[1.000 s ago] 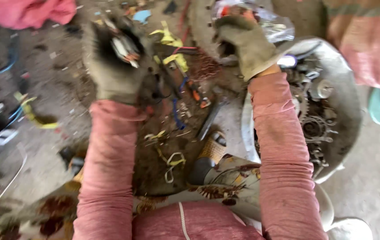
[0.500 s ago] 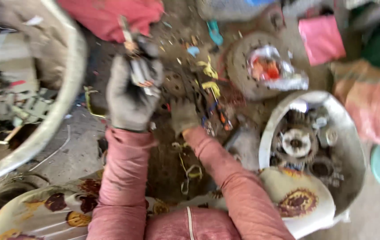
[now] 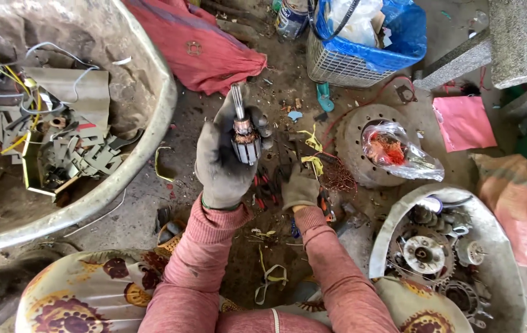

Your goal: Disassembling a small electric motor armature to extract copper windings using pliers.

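A very big grey tub (image 3: 152,148) fills the top left, and inside it lie flat metal pieces, a bent metal sheet and thin yellow and white wires. At the lower right stands a smaller white tub (image 3: 393,222) full of round metal gears and motor parts. Near the top is a wire basket (image 3: 337,68) lined with a blue bag, with white bags and a black cord in it. Beside the white tub a round metal disc (image 3: 353,135) lies on the dirty ground with a clear plastic bag (image 3: 402,151) of red-brown wire on top. A red cloth (image 3: 208,49) lies next to the big tub. The left hand (image 3: 223,163), in a dark glove, is closed around a motor rotor (image 3: 244,132), holding it upright, with its shiny shaft sticking out above the fingers. The right hand (image 3: 300,188), also gloved, is down on the ground among small tools with red handles; I cannot tell if it grips anything.
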